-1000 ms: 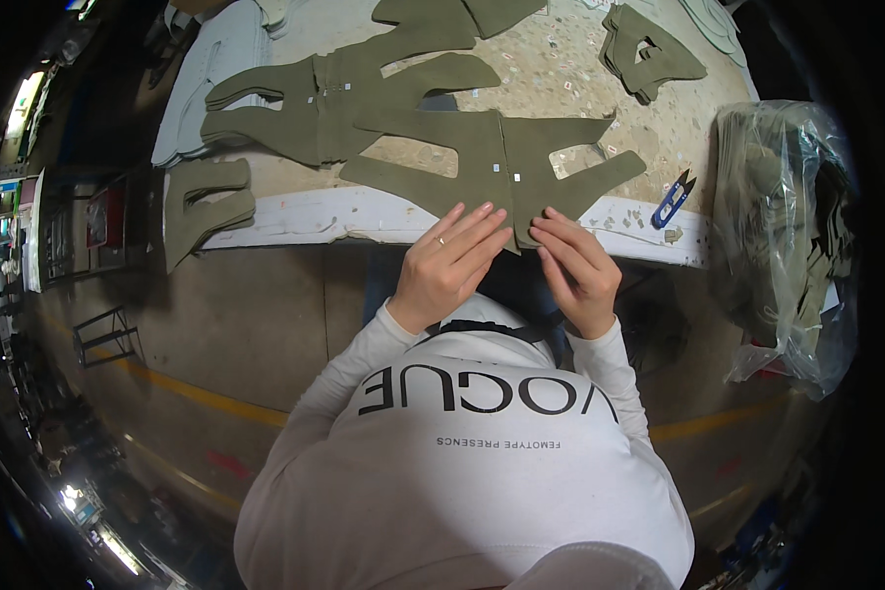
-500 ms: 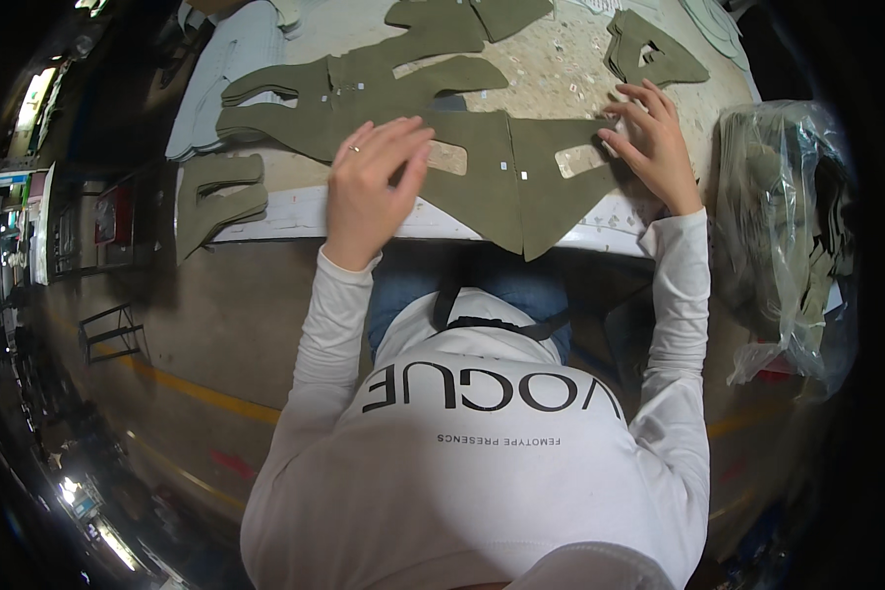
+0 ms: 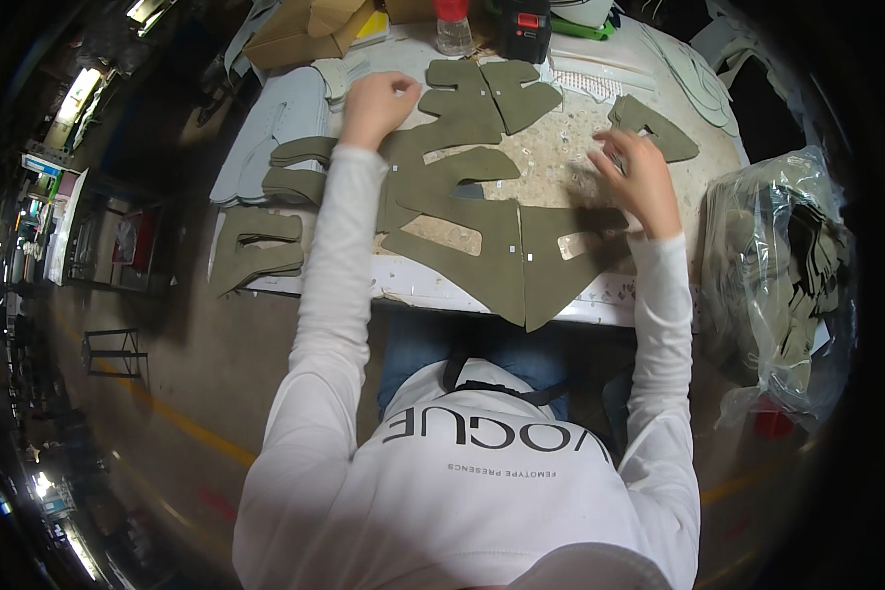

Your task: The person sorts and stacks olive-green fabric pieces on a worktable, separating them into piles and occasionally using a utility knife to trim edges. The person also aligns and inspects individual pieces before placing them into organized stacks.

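Observation:
My left hand [image 3: 376,108], its fingers curled in and thumb close to them, hovers beside the far pair of olive-green cut pieces [image 3: 492,98]; whatever it may pinch is hidden. My right hand [image 3: 639,169] is raised over the table's right side, its fingers apart and holding nothing. Nearest me, a pair of olive-green cut pieces [image 3: 501,280] lies edge to edge, with cut-outs and small white labels, its tip overhanging the table's front edge. Between the two pairs are other olive-green pieces [image 3: 433,177], partly behind my left arm.
Light grey cut pieces [image 3: 265,147] are stacked at the left. Beyond them sit a cardboard box [image 3: 305,34], a clear bottle with a red top [image 3: 453,34] and a black device [image 3: 526,34]. Right of the table stands a clear plastic bag [image 3: 777,285] full of pieces.
My left hand has moved away from me, from above the near pieces toward the far pair, and its fingers have curled. The view has shifted to show more of the table's far side.

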Demonstrator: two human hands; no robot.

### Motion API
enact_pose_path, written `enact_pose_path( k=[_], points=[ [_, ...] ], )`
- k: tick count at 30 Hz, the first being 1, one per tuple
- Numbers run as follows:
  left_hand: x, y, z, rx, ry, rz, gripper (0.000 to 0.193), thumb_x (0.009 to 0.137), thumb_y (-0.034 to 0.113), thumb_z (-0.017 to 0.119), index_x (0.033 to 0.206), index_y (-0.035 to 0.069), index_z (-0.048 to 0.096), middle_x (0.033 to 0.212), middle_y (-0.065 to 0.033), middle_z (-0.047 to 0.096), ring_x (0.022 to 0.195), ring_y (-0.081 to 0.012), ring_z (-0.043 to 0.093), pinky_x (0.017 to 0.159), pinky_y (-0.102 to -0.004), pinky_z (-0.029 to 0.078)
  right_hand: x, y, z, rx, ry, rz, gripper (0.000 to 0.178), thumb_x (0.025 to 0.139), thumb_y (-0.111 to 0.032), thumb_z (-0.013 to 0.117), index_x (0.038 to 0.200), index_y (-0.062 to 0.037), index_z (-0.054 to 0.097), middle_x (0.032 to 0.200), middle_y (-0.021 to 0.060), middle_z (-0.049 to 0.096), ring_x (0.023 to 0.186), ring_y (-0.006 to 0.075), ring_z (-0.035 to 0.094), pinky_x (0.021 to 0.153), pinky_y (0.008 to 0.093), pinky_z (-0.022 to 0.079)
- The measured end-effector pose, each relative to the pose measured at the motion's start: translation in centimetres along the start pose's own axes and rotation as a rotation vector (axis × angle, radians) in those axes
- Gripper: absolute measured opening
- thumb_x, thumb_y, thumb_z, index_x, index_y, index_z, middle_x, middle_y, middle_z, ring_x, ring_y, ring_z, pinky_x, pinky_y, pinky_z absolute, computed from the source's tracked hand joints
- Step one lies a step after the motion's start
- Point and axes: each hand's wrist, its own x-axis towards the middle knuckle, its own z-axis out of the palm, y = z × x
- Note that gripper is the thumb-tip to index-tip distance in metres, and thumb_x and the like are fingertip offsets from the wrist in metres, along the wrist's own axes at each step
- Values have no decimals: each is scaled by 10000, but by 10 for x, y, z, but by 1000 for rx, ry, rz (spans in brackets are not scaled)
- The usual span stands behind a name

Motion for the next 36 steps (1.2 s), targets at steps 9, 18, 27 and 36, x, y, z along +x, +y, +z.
enact_pose_path(
  k=[9, 18, 27, 36],
  points=[
    [-1, -24, 89, 78, 120, -90, 425, 743, 406, 800, 1001, 73, 742, 959, -155, 672, 837, -305, 672, 781, -393, 538, 100, 32, 107, -88, -167, 348, 414, 803, -384, 744, 1049, -51, 722, 1055, 186, 674, 969, 354, 649, 875, 409, 525],
    [5, -20, 82, -81, 92, -242, 445, 652, 331, 866, 964, 40, 739, 839, -114, 718, 803, -228, 697, 768, -334, 550, 89, 31, 123, -187, -31, 323, 380, 761, -336, 788, 992, -43, 723, 1073, 169, 642, 1050, 350, 588, 854, 445, 524],
    [7, -24, 89, -115, 131, -153, 344, 683, 296, 840, 929, 79, 735, 868, -113, 719, 816, -207, 687, 756, -332, 545, 87, 20, 120, -234, 1, 294, 340, 769, -279, 781, 1002, -42, 710, 1060, 162, 650, 1058, 346, 579, 841, 449, 531],
    [10, 4, 79, -687, 214, -378, 272, 894, 89, 615, 1158, 151, 602, 900, -144, 682, 810, -207, 684, 632, -324, 532, 86, 22, 122, -248, -19, 415, 376, 763, -366, 779, 1016, -93, 731, 1029, 149, 684, 1001, 353, 611, 848, 441, 521]
  ],
)
